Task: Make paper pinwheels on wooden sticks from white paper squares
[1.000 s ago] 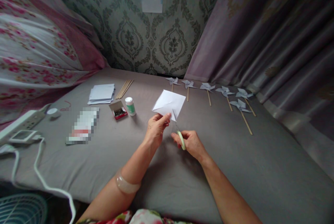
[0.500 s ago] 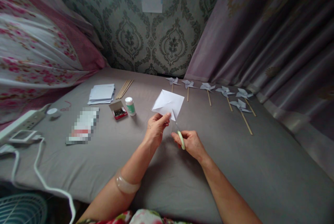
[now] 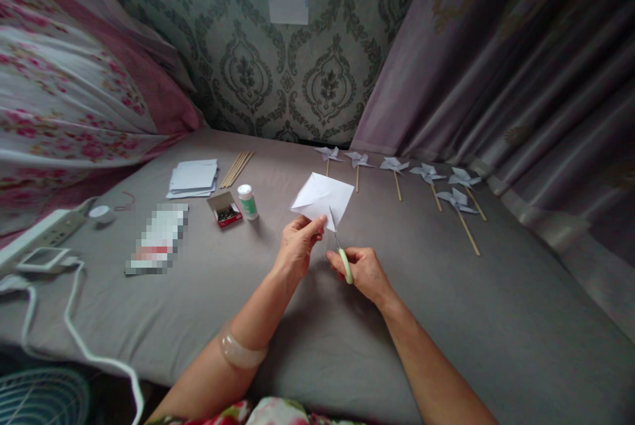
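Between the thumb and fingers of my left hand (image 3: 299, 240) is a square sheet of white paper (image 3: 325, 195), held by its near edge above the bed. My right hand (image 3: 361, 268) grips a pair of scissors (image 3: 346, 265) with pale green handles. The blades reach into the paper's near corner, just right of my left thumb. A slit from an earlier cut shows on the sheet's left side. Several white paper pinwheels (image 3: 395, 165) on wooden sticks lie beyond my hands, to the right.
Left of my hands stand a white-and-green bottle (image 3: 247, 202) and an open red box of small metal pieces (image 3: 227, 213). Behind them lie wooden sticks (image 3: 237, 169) and stacked white paper (image 3: 193, 178). A power strip (image 3: 47, 233) with a white cable sits at far left.
The paper has shifted slightly right and toward me, with the scissor blades still in its near corner. My right hand has hardly moved.
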`<state>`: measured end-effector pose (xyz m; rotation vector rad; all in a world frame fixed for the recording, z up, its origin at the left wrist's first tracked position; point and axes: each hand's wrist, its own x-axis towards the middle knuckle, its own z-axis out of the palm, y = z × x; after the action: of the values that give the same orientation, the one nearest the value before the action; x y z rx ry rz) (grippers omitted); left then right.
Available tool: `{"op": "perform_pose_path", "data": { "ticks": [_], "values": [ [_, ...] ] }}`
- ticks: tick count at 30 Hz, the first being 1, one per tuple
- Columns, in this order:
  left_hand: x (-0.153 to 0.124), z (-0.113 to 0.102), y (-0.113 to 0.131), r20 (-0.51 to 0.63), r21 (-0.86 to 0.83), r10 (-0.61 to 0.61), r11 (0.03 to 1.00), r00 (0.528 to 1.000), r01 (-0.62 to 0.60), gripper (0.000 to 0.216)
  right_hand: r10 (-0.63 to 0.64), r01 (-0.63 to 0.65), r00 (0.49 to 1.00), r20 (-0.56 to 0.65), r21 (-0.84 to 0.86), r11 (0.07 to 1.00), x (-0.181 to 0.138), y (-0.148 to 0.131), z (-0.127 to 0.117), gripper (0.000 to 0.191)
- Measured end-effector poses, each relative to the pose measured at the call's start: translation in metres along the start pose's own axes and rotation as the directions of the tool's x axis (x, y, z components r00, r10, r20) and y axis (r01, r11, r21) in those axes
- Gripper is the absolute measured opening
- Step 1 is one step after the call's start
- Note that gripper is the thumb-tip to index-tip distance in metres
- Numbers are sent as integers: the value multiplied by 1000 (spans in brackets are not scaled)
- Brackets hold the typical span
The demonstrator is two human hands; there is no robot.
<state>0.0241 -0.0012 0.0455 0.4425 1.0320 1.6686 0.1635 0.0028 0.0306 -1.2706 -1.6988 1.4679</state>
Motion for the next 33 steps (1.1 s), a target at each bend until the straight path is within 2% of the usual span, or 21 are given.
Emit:
{"op": "perform_pose_path", "data": {
  "ticks": [13, 33],
  "values": [
    [0, 1, 0, -3, 2, 1, 1000, 1000, -1, 32, -10, 9, 1000, -13, -36, 999, 0, 1, 0, 45],
    [1, -1, -1, -1, 14, 3, 1000, 1000, -3, 34, -6, 5, 1000, -21, -39, 999, 0, -2, 0, 43]
  ]
}}
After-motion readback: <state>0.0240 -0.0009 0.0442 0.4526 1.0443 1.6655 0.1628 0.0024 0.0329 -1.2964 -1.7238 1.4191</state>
